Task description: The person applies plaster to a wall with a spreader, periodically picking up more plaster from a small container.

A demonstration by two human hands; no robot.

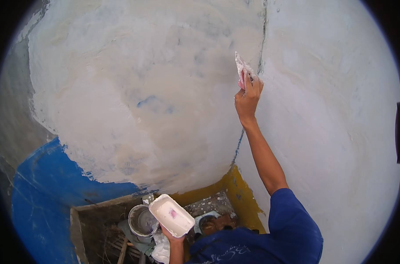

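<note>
My right hand (249,97) is raised at the corner where two walls meet, its fingers closed round a putty knife (241,70). White and pinkish filler coats the blade, which points up and to the left; whether it touches the wall I cannot tell. Low in the view, my left hand (172,235) holds a white rectangular tub (185,211) from its near end. Pale filler with a pink smear lines the tub's inside. Whitish filler covers most of the left wall (107,88), with bluish-grey patches showing through. A dark crack runs down the corner.
A round bucket (134,210) with grey residue stands beside the tub. Below lie wooden sticks (122,251) and a crumpled white bag (161,248) within a low concrete ledge (77,235). Blue paint (46,189) and a yellow band (241,193) mark the lower walls. The right wall (336,110) is whitish.
</note>
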